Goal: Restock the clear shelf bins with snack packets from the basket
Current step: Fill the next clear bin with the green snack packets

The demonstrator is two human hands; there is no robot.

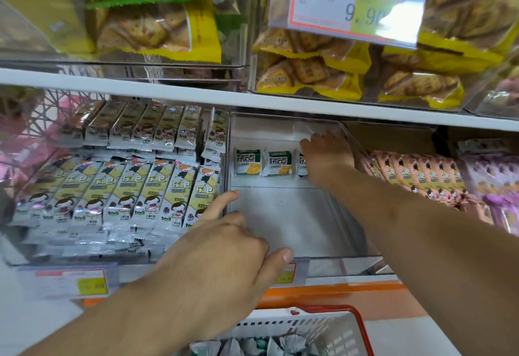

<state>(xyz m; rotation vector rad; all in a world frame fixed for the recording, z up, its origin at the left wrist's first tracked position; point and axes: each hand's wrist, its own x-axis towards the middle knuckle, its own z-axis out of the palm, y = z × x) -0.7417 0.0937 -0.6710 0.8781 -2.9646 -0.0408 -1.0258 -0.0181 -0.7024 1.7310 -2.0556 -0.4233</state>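
Head view, right hand (327,156) on green packet (302,162) in bin (283,221); left hand (224,246) half-curled, empty

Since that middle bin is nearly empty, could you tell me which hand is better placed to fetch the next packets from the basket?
Left, probably. The left hand rests at the bin's front edge, just above the basket; the right hand is deep inside at the packets.

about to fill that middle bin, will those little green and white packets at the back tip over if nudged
Probably yes. The green and white packets stand upright on edge in a single row with bare bin floor in front, so a nudge could topple them forward. They look small, puffy and likely light, and the glossy wrap may slide. The right hand at the row's end could steady them.
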